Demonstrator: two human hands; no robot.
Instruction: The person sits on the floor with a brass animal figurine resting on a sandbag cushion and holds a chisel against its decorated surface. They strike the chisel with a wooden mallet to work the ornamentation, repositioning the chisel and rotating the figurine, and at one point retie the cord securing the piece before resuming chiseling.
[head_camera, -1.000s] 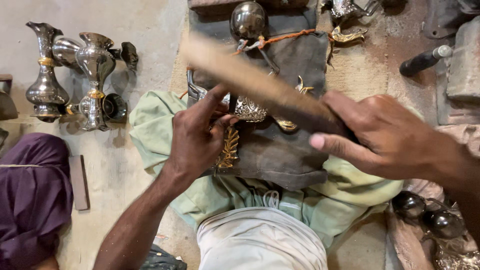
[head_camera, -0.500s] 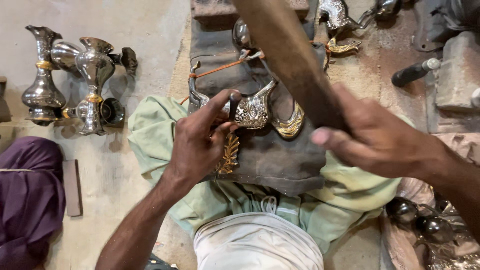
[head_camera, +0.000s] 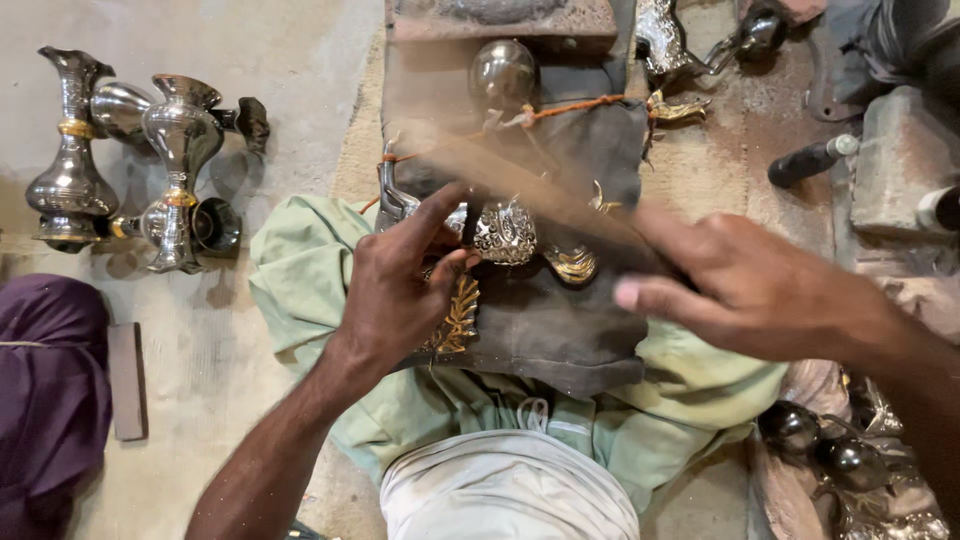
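Observation:
My left hand (head_camera: 400, 290) pinches a small dark punch (head_camera: 470, 215), upright on an engraved silver and gold metal piece (head_camera: 510, 235). That piece lies on a dark leather pad (head_camera: 560, 330) over my lap. My right hand (head_camera: 750, 285) grips a wooden stick (head_camera: 520, 185), blurred with motion, lying low across the piece with its far end at the upper left. A gold leaf-shaped ornament (head_camera: 460, 315) sits under my left hand.
Silver vases with gold bands (head_camera: 120, 160) stand at the left on the floor. A purple cloth (head_camera: 45, 400) and a flat block (head_camera: 127, 380) lie at lower left. A round metal ball (head_camera: 502, 72), a dark-handled tool (head_camera: 810, 160) and dark metal parts (head_camera: 830, 450) are nearby.
The wooden stick was raised steeply half a second ago and has swung down onto the punch. My left hand has stayed on the punch and piece.

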